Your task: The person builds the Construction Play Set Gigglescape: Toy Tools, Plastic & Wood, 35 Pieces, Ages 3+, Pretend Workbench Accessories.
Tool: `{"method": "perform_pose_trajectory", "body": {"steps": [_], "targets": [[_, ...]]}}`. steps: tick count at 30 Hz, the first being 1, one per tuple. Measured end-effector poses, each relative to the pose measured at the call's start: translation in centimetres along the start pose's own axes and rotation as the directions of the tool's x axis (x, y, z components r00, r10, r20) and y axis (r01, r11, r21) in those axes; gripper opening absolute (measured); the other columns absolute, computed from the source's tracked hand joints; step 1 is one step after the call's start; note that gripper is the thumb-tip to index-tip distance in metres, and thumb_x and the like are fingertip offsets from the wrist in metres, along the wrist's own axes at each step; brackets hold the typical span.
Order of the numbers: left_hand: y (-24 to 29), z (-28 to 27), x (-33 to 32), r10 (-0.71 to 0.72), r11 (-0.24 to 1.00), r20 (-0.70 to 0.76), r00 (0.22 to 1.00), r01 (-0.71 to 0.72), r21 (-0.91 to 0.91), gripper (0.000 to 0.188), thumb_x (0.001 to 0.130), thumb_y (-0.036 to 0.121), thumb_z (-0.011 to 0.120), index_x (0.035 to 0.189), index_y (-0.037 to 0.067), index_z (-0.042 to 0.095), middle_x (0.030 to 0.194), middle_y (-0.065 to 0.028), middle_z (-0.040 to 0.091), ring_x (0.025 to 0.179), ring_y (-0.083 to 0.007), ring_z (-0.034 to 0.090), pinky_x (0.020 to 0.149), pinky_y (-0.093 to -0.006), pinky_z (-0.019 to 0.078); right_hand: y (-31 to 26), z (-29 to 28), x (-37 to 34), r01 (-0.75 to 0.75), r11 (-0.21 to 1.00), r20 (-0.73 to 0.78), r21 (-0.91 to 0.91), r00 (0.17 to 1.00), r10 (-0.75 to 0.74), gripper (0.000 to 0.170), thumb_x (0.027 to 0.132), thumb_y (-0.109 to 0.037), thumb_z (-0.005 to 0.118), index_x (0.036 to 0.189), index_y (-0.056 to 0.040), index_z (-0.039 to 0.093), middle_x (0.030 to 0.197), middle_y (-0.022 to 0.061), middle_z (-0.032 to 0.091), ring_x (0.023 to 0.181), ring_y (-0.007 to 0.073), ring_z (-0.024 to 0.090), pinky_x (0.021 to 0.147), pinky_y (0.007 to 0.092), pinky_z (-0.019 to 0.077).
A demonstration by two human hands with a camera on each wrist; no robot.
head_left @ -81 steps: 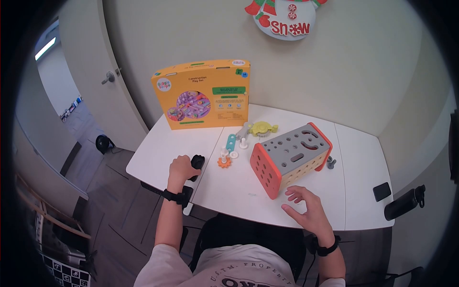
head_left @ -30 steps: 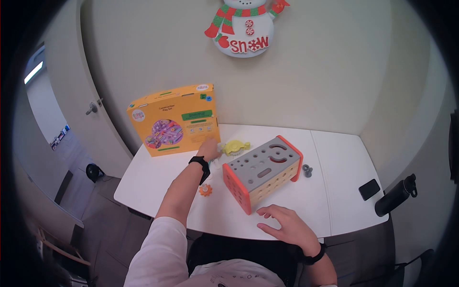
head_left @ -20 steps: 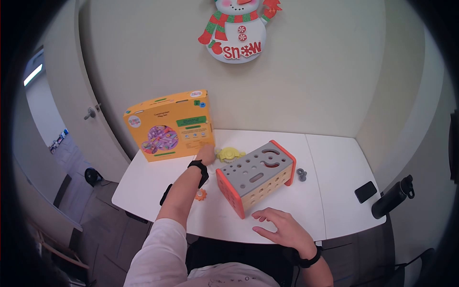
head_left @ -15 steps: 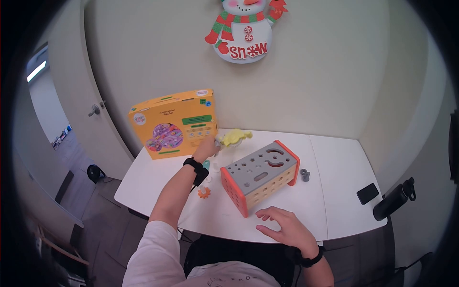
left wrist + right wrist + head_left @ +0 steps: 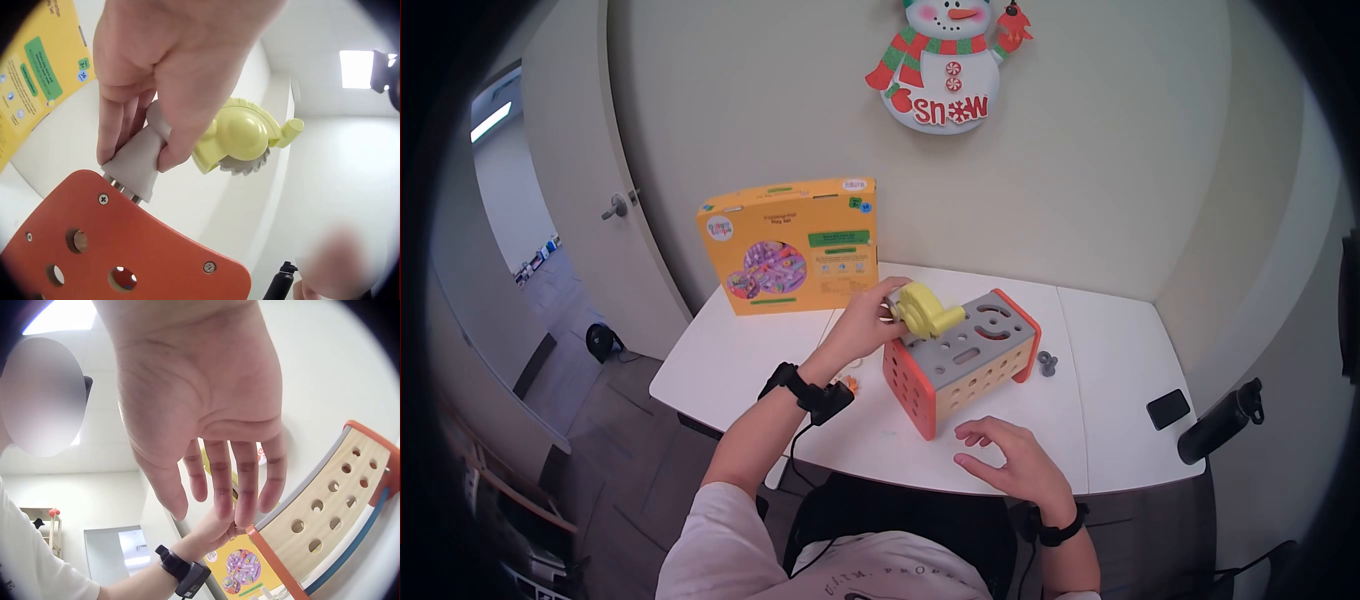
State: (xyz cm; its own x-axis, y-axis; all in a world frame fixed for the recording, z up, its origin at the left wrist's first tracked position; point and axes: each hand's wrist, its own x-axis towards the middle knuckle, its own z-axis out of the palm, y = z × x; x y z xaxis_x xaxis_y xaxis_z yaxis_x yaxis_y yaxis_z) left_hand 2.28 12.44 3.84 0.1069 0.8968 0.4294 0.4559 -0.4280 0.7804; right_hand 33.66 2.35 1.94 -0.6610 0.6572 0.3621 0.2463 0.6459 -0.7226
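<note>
My left hand [image 5: 865, 325] grips a toy circular saw [image 5: 922, 311] by its grey handle [image 5: 142, 153]. The saw has a yellow-green guard and a grey toothed blade; thin metal prongs stick out of the handle's end. In the left wrist view those prongs overlap the upper edge of the toy workbench's orange end panel [image 5: 156, 237]. The workbench [image 5: 955, 370] has a grey top full of holes and pale wooden sides. In front of it my right hand [image 5: 1020, 460] hovers with relaxed, slightly bent fingers, holding nothing, as the right wrist view confirms.
A yellow construction set box [image 5: 790, 245] stands at the back left. An orange gear [image 5: 850, 384] lies partly hidden by the left forearm. Grey bolts [image 5: 1047, 363] sit right of the workbench. Farther right are a phone [image 5: 1168, 409] and a black bottle [image 5: 1220, 420].
The left hand let go of a black object at the front left, reached to the back, picked up the toy saw and brought it over the workbench's left end. The right hand has barely moved.
</note>
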Motion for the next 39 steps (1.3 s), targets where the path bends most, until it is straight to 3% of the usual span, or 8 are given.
{"method": "perform_pose_trajectory", "body": {"steps": [3,6,15,18,21,30,36,39], "targets": [[0.3,0.3,0.3,-0.011,0.996,0.035,0.999,0.008,0.085,0.066,0.082,0.005,0.075,0.144,0.005,0.055,0.105,-0.0175,0.073,0.089,-0.0256,0.076,0.083,-0.0363,0.0604,-0.1,-0.1,-0.1,0.01,1.0,0.0,-0.012,1.0,-0.01,0.032,0.092,-0.018,0.079,0.119,-0.0047,0.069,0.106,0.0105,0.074,0.093,0.0229,0.072,0.075,0.0352,0.0577],[0.5,0.5,0.7,0.027,0.993,0.062,0.998,-0.034,0.115,0.067,0.082,0.007,0.075,0.145,0.005,0.054,0.098,-0.0177,0.073,0.084,-0.0265,0.076,0.079,-0.0361,0.0602,-0.1,-0.1,0.0,0.011,1.0,-0.002,-0.015,1.0,-0.011,0.031,0.092,-0.018,0.08,0.118,-0.0046,0.069,0.106,0.0109,0.074,0.092,0.0233,0.072,0.076,0.0353,0.0577],[0.9,0.8,0.8,-0.008,0.989,0.074,0.997,-0.003,0.146,0.066,0.082,0.008,0.075,0.146,0.006,0.055,0.091,-0.0188,0.073,0.079,-0.028,0.075,0.078,-0.036,0.0599,0.4,-0.2,0.1,0.007,0.999,-0.006,-0.032,1.0,-0.007,0.031,0.091,-0.017,0.08,0.117,-0.0044,0.069,0.103,0.0115,0.073,0.091,0.025,0.072,0.076,0.0361,0.0581],[0.0,0.9,0.8,0.022,0.98,0.115,0.993,-0.044,0.196,0.065,0.083,0.008,0.075,0.145,0.007,0.055,0.089,-0.0191,0.073,0.079,-0.0291,0.076,0.078,-0.0364,0.0602,0.2,-0.4,0.2,-0.033,0.999,-0.007,-0.022,0.999,0.032,0.03,0.089,-0.015,0.082,0.115,-0.0036,0.071,0.104,0.0093,0.074,0.092,0.0218,0.072,0.081,0.0328,0.0571],[1.7,0.9,0.2,-0.066,0.961,0.106,0.992,0.034,0.273,0.062,0.086,0.006,0.074,0.145,0.007,0.054,0.097,-0.0171,0.075,0.085,-0.024,0.077,0.082,-0.0332,0.0604,0.5,-0.4,0.2,0.008,0.999,-0.009,-0.031,1.0,-0.008,0.03,0.091,-0.016,0.08,0.117,-0.0042,0.069,0.103,0.0112,0.073,0.09,0.0252,0.072,0.077,0.036,0.058],[-0.2,1.7,-0.2,0.028,0.971,0.066,0.997,-0.043,0.234,0.064,0.087,0.005,0.074,0.146,0.007,0.05,0.096,-0.0179,0.075,0.081,-0.0268,0.078,0.075,-0.0347,0.0613,0.2,-0.1,0.3,-0.051,0.999,0.009,-0.008,0.999,0.051,0.031,0.089,-0.015,0.082,0.115,-0.0026,0.07,0.104,0.0101,0.074,0.092,0.0226,0.072,0.082,0.0335,0.0572],[0.2,1.4,-0.3,-0.017,0.974,0.098,0.995,-0.006,0.227,0.069,0.088,0.008,0.078,0.15,0.008,0.047,0.111,-0.0204,0.075,0.096,-0.027,0.077,0.09,-0.0378,0.0601,-0.4,-0.2,0.0,-0.023,1.0,-0.005,-0.019,1.0,0.023,0.031,0.089,-0.015,0.082,0.115,-0.0025,0.07,0.104,0.0102,0.074,0.092,0.0223,0.072,0.082,0.0331,0.0569],[1.7,-0.7,-0.9,-0.164,0.974,0.149,0.975,0.136,0.181,0.074,0.089,0.014,0.081,0.153,0.009,0.045,0.116,-0.021,0.074,0.112,-0.0283,0.073,0.102,-0.0411,0.0555,-0.2,-0.2,-0.2,-0.016,0.999,-0.001,-0.032,1.0,0.016,0.032,0.091,-0.018,0.08,0.119,-0.0052,0.069,0.108,0.0092,0.074,0.093,0.0229,0.071,0.078,0.0355,0.0572]]}}
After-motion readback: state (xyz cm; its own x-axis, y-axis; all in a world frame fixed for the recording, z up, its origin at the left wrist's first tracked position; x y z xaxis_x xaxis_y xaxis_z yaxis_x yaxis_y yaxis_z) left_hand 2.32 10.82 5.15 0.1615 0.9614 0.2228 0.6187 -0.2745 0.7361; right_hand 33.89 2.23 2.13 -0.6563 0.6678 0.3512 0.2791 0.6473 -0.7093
